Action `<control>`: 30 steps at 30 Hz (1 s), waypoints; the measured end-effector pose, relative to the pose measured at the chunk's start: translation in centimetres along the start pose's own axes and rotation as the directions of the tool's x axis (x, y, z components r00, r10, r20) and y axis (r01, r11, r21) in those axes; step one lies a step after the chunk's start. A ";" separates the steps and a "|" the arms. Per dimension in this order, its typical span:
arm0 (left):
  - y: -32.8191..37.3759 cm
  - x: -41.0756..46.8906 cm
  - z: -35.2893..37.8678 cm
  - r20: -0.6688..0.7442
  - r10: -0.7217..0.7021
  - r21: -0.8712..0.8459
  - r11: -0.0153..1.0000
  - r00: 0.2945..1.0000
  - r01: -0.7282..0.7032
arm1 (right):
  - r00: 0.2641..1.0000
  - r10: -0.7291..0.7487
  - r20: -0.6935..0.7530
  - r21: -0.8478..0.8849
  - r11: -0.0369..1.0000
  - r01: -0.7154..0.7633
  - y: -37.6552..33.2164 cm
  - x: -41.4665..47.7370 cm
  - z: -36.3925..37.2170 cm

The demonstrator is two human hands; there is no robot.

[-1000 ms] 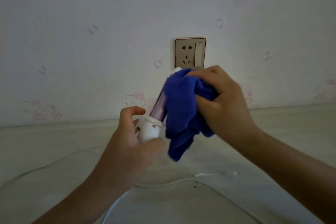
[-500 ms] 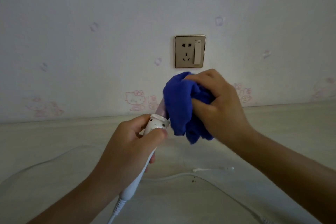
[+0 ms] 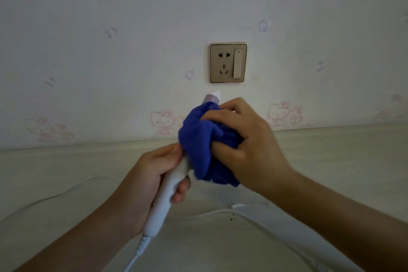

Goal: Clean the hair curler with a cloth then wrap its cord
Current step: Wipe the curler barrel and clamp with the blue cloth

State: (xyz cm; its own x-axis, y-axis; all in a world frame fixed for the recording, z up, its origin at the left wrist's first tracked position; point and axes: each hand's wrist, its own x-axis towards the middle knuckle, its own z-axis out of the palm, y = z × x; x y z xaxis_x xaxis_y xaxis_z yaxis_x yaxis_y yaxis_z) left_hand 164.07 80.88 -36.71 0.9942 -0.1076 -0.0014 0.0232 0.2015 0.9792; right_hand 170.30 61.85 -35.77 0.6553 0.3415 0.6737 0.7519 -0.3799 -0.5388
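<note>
The blue cloth [image 3: 196,139] has slid down the hair curler [image 3: 164,199], baring its purple tip. The right hand [image 3: 245,146] clutches the cloth round the barrel; the left hand [image 3: 150,172] grips the white handle above the table [image 3: 66,174].

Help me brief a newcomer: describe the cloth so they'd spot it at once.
Find the gold wall socket. Just below it, the right hand grips a bunched cloth around the hair curler. It is the only deep blue thing, right beside the curler's white handle.
</note>
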 end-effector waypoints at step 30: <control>0.1 0.9 -0.9 -0.011 -0.215 -0.141 0.967 0.976 0.212 | 0.996 0.062 -0.067 0.049 0.997 -0.059 1.0 1.1 -0.7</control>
State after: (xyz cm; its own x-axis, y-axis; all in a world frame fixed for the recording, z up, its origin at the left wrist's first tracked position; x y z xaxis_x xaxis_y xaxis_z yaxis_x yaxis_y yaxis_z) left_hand 165.09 81.70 -36.81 0.9670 -0.1380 -0.2143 0.2477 0.3094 0.9181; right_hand 171.72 61.27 -35.17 0.6942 0.2592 0.6715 0.7149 -0.3567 -0.6014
